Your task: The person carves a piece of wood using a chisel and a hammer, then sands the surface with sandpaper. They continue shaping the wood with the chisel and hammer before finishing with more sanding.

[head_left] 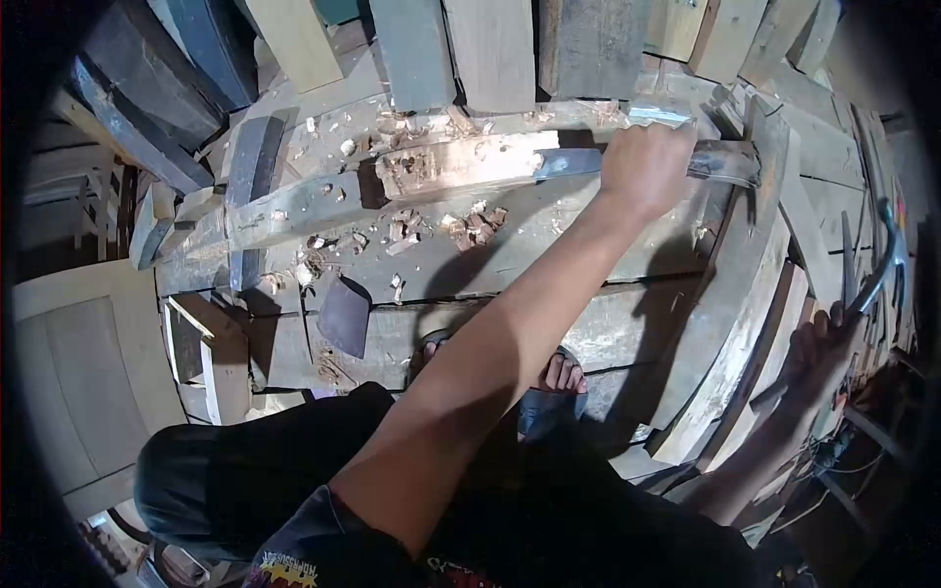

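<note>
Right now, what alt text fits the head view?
A person's left hand makes a fist over a long, pale, chipped wooden beam amid light wood shavings; their right hand holds a metal-headed hammer.

Head-worn view, wide, from close above, facing steeply down on left hand (pixel 647 169), right hand (pixel 819 355)

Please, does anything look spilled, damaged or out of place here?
Loose wood chips lie scattered on the boards, and the pale beam is gouged and pitted. Both look untidy, but probably come from cutting.
</note>
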`<state>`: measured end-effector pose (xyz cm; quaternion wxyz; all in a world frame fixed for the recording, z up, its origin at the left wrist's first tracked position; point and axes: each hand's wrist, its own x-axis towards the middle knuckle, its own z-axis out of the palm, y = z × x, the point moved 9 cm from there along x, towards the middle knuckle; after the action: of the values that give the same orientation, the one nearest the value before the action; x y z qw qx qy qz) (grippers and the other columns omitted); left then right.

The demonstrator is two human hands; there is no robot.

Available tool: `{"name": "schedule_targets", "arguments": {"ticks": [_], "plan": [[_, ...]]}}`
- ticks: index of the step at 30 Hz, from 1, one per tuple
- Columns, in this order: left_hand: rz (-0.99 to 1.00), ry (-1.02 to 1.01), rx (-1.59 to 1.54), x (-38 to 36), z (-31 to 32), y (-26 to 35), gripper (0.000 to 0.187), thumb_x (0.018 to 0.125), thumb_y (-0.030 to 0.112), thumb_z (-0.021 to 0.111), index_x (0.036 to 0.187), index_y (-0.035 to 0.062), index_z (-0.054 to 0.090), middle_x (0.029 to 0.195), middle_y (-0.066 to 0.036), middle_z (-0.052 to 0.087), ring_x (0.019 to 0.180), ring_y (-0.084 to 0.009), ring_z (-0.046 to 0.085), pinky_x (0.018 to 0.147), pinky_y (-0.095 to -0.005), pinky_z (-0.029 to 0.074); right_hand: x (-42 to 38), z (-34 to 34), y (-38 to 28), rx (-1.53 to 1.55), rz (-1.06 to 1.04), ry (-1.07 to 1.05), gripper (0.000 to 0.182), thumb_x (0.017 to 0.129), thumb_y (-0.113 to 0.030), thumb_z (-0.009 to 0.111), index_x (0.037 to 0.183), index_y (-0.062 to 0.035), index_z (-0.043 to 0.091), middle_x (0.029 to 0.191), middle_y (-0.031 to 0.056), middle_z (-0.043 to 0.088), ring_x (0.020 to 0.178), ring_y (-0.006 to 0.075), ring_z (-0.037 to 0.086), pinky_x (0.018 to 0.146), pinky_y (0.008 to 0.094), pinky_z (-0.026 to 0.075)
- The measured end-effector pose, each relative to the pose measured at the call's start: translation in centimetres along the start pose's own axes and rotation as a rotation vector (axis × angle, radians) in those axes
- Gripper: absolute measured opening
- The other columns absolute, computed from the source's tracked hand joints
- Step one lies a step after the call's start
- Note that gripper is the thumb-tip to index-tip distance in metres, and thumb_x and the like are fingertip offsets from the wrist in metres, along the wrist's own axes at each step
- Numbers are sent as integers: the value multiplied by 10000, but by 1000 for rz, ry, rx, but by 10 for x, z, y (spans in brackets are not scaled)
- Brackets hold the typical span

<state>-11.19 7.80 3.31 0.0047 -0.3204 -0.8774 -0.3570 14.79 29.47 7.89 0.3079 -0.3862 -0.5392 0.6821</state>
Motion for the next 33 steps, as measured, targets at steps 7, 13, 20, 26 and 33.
{"name": "schedule_targets", "arguments": {"ticks": [7,13,20,26,33], "plan": [[19,-51,46,-10,6,-16,203,738,133,744,926,57,729,769,-208,721,761,-404,735,727,-509,589,-38,47,76,-229,508,-400,435,1057,-583,500,858,-197,528,601,-113,322,432,21,257,385,213,204],[-10,22,23,-5,-9,-19,206,717,103,737,916,51,728,770,-232,716,744,-415,730,727,-525,588,-16,24,-11,-30,37,83,323,1104,-433,488,959,-149,543,647,-80,395,464,-6,302,333,190,201],[-24,-10,35,-8,-7,-22,212,735,129,748,930,47,735,782,-235,717,755,-414,730,735,-517,588,-35,42,54,-201,199,-8,356,1087,-510,477,967,-182,546,658,-85,349,433,38,276,357,221,249],[-30,-131,-39,-22,-24,-2,194,786,97,715,967,33,735,808,-246,717,779,-418,731,755,-496,591,-35,35,83,-142,410,-166,454,1055,-605,481,871,-192,510,553,-100,301,393,14,222,350,221,179],[317,-915,-4,-54,-71,14,260,870,131,696,1106,23,696,921,-222,737,847,-371,733,776,-462,572,-18,2,61,-178,316,-107,468,1043,-624,495,852,-197,509,547,-101,291,384,17,231,350,222,172]]}}
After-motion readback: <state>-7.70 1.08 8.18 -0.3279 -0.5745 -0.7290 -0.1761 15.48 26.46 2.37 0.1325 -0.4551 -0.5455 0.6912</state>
